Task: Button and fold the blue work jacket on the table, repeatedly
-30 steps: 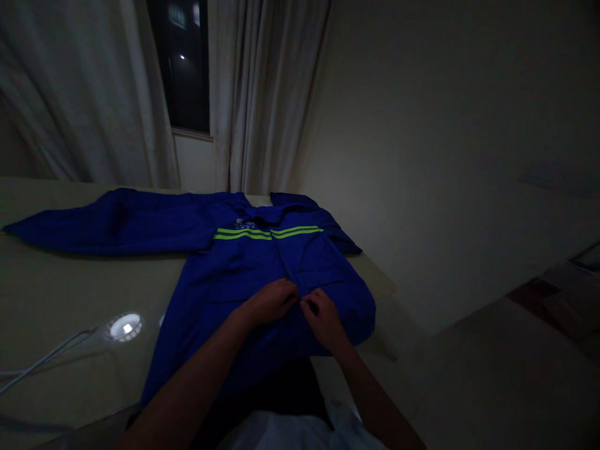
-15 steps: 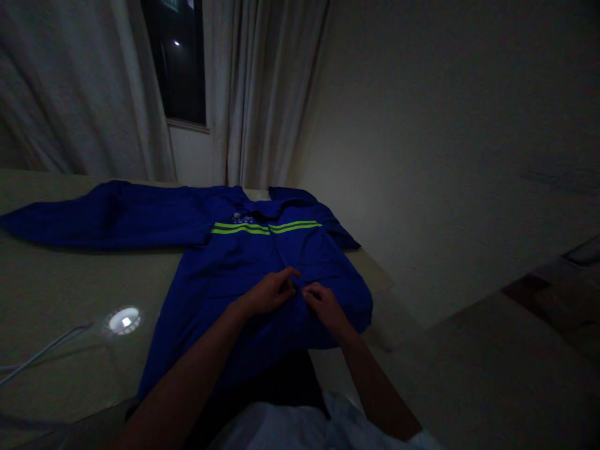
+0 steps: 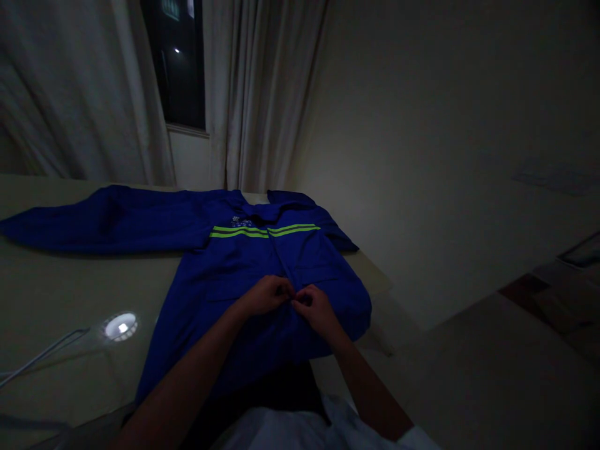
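A blue work jacket [image 3: 253, 262] with two yellow-green stripes across the chest lies spread front up on the table. One sleeve stretches out to the left; the other lies at the back right. Both hands meet at its front opening, below the chest stripes. My left hand [image 3: 269, 295] pinches the jacket's front edge, thumb and fingers together. Close against it, my right hand [image 3: 315, 306] pinches the same edge from the right. Any button or fastener between the fingertips is too small and dark to make out.
The pale table [image 3: 94, 287] reflects a bright lamp spot at left, with a white cable [image 3: 47, 353] nearby. Behind stand curtains [image 3: 262, 94] and a dark window [image 3: 175, 62]. A wall [image 3: 422, 156] rises on the right, with dim items on the floor beyond.
My left fingers, raised and apart before, have closed down onto the jacket's front edge. My right hand has shifted slightly left, so the fingertips now meet.
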